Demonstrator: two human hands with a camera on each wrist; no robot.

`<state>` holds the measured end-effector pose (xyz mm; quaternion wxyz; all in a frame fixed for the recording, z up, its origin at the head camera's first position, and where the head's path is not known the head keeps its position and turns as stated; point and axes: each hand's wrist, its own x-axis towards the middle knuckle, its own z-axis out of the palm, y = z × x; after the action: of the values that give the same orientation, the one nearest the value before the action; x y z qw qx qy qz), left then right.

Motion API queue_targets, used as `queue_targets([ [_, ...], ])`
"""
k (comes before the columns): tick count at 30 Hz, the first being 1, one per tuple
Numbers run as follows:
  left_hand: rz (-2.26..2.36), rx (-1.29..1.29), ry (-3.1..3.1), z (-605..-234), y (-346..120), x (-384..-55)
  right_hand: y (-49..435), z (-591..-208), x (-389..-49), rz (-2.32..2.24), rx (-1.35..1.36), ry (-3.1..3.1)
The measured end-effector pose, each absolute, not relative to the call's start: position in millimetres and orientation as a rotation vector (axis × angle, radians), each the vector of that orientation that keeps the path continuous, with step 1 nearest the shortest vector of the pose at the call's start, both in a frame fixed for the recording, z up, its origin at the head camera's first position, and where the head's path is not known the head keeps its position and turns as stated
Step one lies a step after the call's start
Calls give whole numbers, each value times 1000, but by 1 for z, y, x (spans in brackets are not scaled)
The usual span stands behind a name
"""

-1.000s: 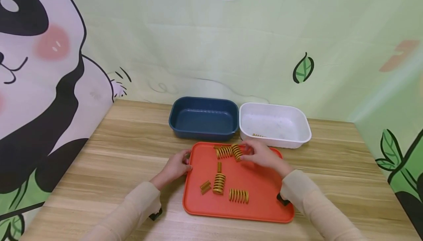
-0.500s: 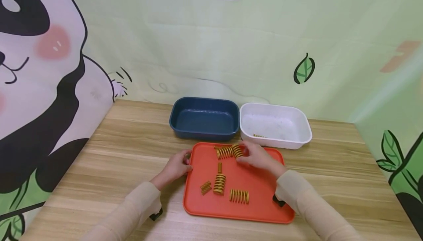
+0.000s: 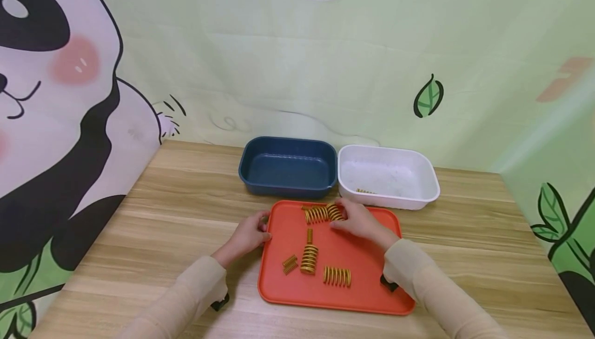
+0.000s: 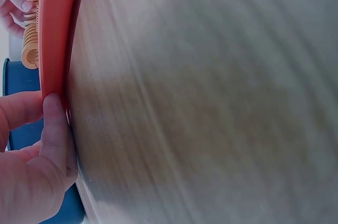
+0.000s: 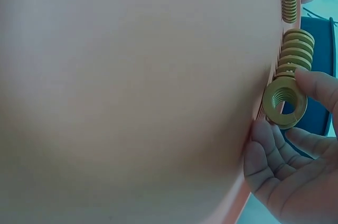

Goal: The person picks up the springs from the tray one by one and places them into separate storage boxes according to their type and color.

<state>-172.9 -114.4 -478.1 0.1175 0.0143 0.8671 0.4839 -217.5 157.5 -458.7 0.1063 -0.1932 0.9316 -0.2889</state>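
Observation:
A red tray [image 3: 372, 282] lies on the wooden table, bearing several gold coil springs. My left hand [image 3: 248, 233] pinches the tray's left rim between thumb and fingers, as the left wrist view confirms. At the tray's far edge, my right hand [image 3: 360, 218] holds a large spring [image 5: 285, 103] between thumb and fingers. Touching or just beside it lies another large spring [image 3: 316, 215], with part of a thin one behind. Nearer me are an upright-pointing large spring [image 3: 309, 259], a thin spring [image 3: 309, 235] at its end, small springs [image 3: 290, 264] and a large spring [image 3: 337, 276].
Behind the tray stand a navy blue bin [image 3: 288, 190] and, right of it, a white bin [image 3: 395, 202]. A small gold spring [image 3: 365, 191] shows inside the white bin, partly hidden by its wall. A printed cloth [image 3: 279, 70] hangs behind the table.
My right hand has shifted slightly left, its thumb and fingers closing in around the large spring, which has turned a little. My left hand stays at the tray's rim.

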Motion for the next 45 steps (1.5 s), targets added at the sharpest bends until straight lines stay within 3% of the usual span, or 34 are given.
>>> queue_targets([
  [45,1397,36,2539,-477,-114,-172,173,-445,-215,-1030,-644,2709],
])
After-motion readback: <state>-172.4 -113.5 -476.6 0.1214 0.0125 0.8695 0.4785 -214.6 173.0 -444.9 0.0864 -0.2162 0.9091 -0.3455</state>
